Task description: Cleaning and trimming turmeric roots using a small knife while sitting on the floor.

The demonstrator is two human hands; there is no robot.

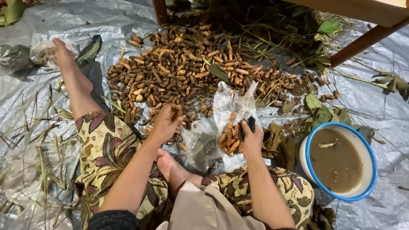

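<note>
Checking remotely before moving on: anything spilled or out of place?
Nothing spilled. The basin of murky brown water sits upright; roots lie heaped on the tarp amid leaves. Right hand holds a dark tool by the bag.

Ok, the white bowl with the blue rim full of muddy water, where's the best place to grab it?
Grip the bowl by its blue rim, ideally both hands on opposite sides, coming from above. It sits upright and brimming with brown water, so a one-sided lift would likely tip and spill it. The near-left rim, beside the right hand, looks easiest to reach; leaves crowd the far edge.
</note>
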